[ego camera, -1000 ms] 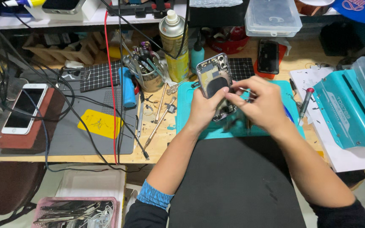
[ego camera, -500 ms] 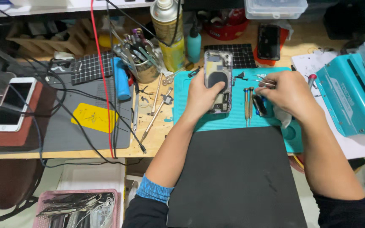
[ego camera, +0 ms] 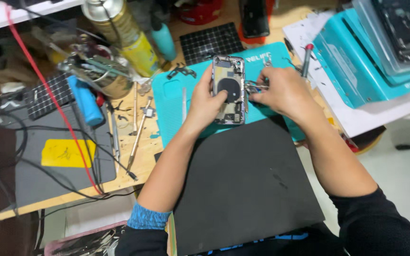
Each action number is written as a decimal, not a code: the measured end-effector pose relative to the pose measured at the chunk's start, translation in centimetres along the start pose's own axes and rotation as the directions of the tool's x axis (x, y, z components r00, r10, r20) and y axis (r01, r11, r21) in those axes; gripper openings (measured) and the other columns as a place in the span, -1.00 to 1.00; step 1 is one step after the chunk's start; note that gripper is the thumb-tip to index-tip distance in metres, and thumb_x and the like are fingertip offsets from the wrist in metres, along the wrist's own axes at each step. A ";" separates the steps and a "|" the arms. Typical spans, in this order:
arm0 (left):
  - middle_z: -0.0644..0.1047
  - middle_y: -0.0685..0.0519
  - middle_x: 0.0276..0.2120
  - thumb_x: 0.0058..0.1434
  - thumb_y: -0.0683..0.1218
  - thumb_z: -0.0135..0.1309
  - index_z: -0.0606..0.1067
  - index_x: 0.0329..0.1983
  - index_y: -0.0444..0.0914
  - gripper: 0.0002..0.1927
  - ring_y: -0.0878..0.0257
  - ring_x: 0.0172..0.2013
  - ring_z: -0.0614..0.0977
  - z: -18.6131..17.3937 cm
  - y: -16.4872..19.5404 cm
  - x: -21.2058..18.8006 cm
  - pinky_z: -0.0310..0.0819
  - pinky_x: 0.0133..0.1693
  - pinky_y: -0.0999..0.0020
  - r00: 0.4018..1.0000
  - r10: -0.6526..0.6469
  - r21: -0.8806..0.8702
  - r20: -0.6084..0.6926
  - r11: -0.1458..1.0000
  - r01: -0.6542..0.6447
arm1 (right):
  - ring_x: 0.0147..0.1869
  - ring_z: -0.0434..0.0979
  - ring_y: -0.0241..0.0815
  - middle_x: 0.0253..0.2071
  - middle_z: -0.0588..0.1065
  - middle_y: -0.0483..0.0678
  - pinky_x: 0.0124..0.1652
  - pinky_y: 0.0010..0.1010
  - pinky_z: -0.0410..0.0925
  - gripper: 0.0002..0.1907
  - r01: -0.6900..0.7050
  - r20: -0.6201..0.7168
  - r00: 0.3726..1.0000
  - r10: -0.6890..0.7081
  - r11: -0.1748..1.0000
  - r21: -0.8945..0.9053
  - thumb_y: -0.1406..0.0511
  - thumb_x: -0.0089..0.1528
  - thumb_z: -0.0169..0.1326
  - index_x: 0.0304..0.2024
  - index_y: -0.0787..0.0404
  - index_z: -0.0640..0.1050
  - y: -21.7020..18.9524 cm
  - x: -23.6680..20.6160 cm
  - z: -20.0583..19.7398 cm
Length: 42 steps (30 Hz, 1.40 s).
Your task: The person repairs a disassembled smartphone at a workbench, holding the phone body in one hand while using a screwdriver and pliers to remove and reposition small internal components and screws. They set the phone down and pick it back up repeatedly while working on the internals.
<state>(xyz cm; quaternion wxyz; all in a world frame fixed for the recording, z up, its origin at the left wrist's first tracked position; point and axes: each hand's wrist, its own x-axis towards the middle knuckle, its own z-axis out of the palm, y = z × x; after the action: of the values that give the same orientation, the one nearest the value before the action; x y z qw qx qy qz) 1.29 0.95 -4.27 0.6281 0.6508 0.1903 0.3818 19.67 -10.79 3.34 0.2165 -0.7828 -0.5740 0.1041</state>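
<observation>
An opened phone housing (ego camera: 229, 85) with its inner parts showing lies on a teal work mat (ego camera: 176, 102). My left hand (ego camera: 206, 103) grips its left edge, thumb resting on the inside. My right hand (ego camera: 283, 92) sits just to the right of the phone, fingers closed on metal tweezers (ego camera: 255, 86) whose tips point at the phone's right edge. A black pad (ego camera: 247, 185) lies over my lap below both hands.
A tool cup (ego camera: 101, 76), spray can (ego camera: 122, 33) and blue bottle (ego camera: 163, 40) stand at the back left. Long thin tools (ego camera: 138, 128) lie left of the mat. A grey mat (ego camera: 58, 156) with cables is at far left. Teal trays (ego camera: 371, 52) crowd the right.
The view has moved closer and shifted. The phone housing was lifted a second ago and now rests flat on the mat. My right hand has come back beside it with the tweezers.
</observation>
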 end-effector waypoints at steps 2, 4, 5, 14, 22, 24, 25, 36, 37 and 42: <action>0.53 -0.14 0.15 0.17 -0.36 0.05 0.11 0.50 -0.39 -0.21 0.17 0.12 0.61 0.2 0.9 -0.3 0.52 0.13 0.35 0.999 -0.035 0.081 -0.013 0.996 0.036 | -0.32 0.59 0.11 -0.43 0.56 0.14 -0.28 -0.14 0.41 -0.56 0.059 -0.033 0.998 -0.057 0.994 0.091 0.16 -0.04 0.44 -0.26 0.32 0.61 0.4 0.0 0.2; 0.55 -0.13 0.07 0.14 -0.31 0.14 0.18 0.46 -0.39 -0.22 0.14 0.03 0.64 0.3 2.0 -0.7 0.53 0.06 0.34 0.998 -0.043 0.276 -0.043 0.960 0.053 | -0.35 0.58 -0.01 -0.43 0.56 0.09 -0.29 -0.23 0.41 -0.58 0.071 -0.052 0.997 -0.062 0.978 0.198 0.21 -0.02 0.43 -0.25 0.35 0.61 0.8 -0.1 0.4; 0.55 -0.14 0.00 0.12 -0.28 0.19 0.23 0.42 -0.39 -0.23 0.11 -0.04 0.65 0.3 2.5 -0.8 0.54 0.01 0.32 0.998 -0.031 0.423 -0.064 0.904 0.055 | -0.36 0.57 -0.08 -0.44 0.55 0.05 -0.30 -0.29 0.41 -0.60 0.052 -0.051 0.998 -0.040 0.964 0.260 0.24 0.00 0.42 -0.24 0.36 0.61 1.0 -0.1 0.4; 0.57 -0.17 -0.05 0.07 -0.16 0.32 0.56 0.09 -0.35 -0.52 -0.08 -0.04 0.63 1.2 3.9 -1.4 0.53 0.03 0.15 0.979 0.198 0.720 -0.057 0.687 -0.097 | -0.33 0.45 -0.48 -0.42 0.53 -0.23 -0.32 -0.58 0.32 -0.80 -0.030 0.007 0.999 0.034 0.729 0.684 0.33 0.21 0.32 -0.19 0.34 0.62 1.0 -0.1 0.0; 0.63 -0.05 -0.05 0.39 -0.22 0.16 0.59 0.09 -0.37 -0.76 0.22 -0.12 0.69 1.6 6.2 -2.2 0.58 -0.07 0.42 0.969 0.192 0.268 -0.158 0.952 -0.145 | -0.28 0.41 -0.50 -0.29 0.55 -0.20 -0.28 -0.64 0.27 -0.85 0.100 -0.046 0.994 -0.104 0.601 0.793 0.40 0.23 0.30 -0.17 0.31 0.64 -2.1 -0.8 -0.5; 0.57 -0.06 -0.09 0.41 -0.27 0.16 0.59 0.08 -0.44 -0.79 0.28 -0.12 0.61 1.7 6.7 -2.3 0.53 -0.07 0.46 0.991 0.102 -0.062 -0.088 0.992 -0.107 | -0.32 0.30 -0.48 -0.26 0.52 -0.16 -0.33 -0.62 0.17 -0.85 0.220 -0.153 0.975 -0.159 0.663 0.716 0.41 0.24 0.33 -0.17 0.34 0.64 -3.1 -0.8 -0.7; 0.58 -0.05 -0.08 0.40 -0.30 0.16 0.58 0.07 -0.43 -0.80 0.28 -0.10 0.62 1.7 6.8 -2.3 0.55 -0.04 0.45 0.990 0.110 -0.124 -0.088 0.985 -0.120 | -0.32 0.32 -0.46 -0.24 0.53 -0.15 -0.32 -0.61 0.19 -0.85 0.267 -0.185 0.964 -0.193 0.684 0.679 0.43 0.23 0.32 -0.16 0.34 0.64 -3.6 -1.0 -0.8; 0.56 -0.03 0.09 0.45 -0.38 0.08 0.57 0.02 -0.38 -0.84 0.30 0.06 0.58 -0.3 9.5 -4.7 0.56 0.16 0.41 0.983 0.179 -0.407 0.041 0.901 -0.147 | -0.40 0.39 -0.46 -0.15 0.59 -0.02 -0.44 -0.67 0.18 -0.80 0.117 -0.061 0.987 -0.149 0.409 0.905 0.54 0.21 0.24 -0.10 0.37 0.66 -3.5 -2.7 -2.6; 0.54 -0.01 0.12 0.39 -0.40 0.12 0.55 0.06 -0.37 -0.78 0.29 0.10 0.57 -0.2 9.8 -5.0 0.55 0.17 0.40 0.984 0.177 -0.405 0.027 0.902 -0.152 | -0.38 0.40 -0.47 -0.14 0.59 0.00 -0.41 -0.68 0.20 -0.79 0.217 -0.138 0.971 -0.196 0.476 0.853 0.55 0.20 0.27 -0.10 0.38 0.65 -3.6 -2.8 -2.5; 0.54 -0.07 0.08 0.30 -0.44 0.19 0.50 0.16 -0.40 -0.63 0.24 0.14 0.56 0.4 10.2 -6.0 0.50 0.21 0.37 0.986 0.152 -0.362 -0.063 0.917 -0.165 | -0.37 0.45 -0.49 -0.08 0.59 0.03 -0.37 -0.68 0.27 -0.76 0.490 -0.338 0.871 -0.356 0.586 0.646 0.54 0.20 0.32 -0.08 0.39 0.62 -4.2 -3.5 -2.2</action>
<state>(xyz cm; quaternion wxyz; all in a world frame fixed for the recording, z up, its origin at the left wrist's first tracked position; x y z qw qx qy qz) -4.60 -5.15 4.07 0.7020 0.5290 0.0731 0.4711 15.85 -13.52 6.91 0.5697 -0.4819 -0.6365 0.1952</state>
